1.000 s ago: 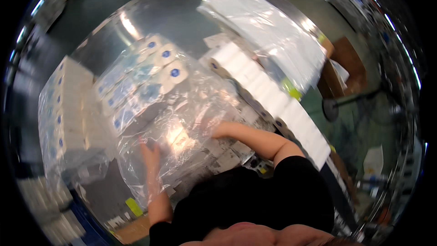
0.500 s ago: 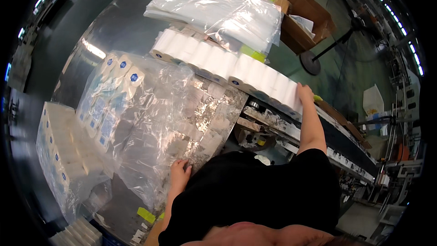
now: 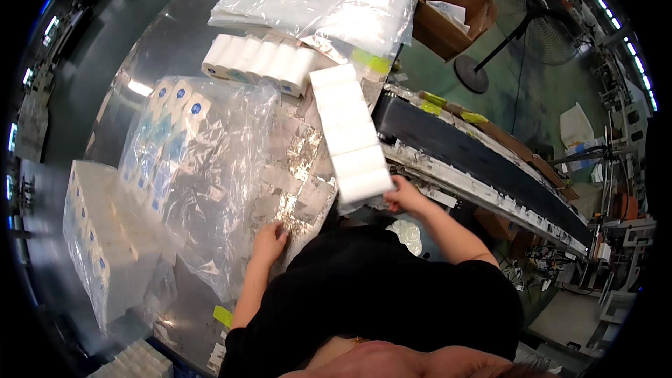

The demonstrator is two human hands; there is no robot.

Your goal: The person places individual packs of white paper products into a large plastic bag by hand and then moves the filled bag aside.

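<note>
A long row pack of white paper rolls (image 3: 352, 133) lies at a slant across the edge of the metal table, its near end close to my body. My right hand (image 3: 404, 196) is closed on that near end. Over the table's near part, my left hand (image 3: 269, 241) holds nothing, its fingers loosely bent and the thumb apart. Another row pack of white rolls (image 3: 260, 61) lies farther back. Left of centre, a large clear plastic bag (image 3: 217, 203) is spread out, with several roll packs (image 3: 168, 133) in its far left end.
A stack of flat clear bags (image 3: 315, 3) lies at the table's far side. A filled bag of rolls (image 3: 112, 238) stands at the left. To the right runs a black conveyor belt (image 3: 476, 154); beyond are a floor fan (image 3: 535, 10) and a cardboard box (image 3: 448, 35).
My right hand has drawn the right row pack off the conveyor toward me, turning it so it points at my body. The belt is now uncovered. My left hand has shifted slightly forward.
</note>
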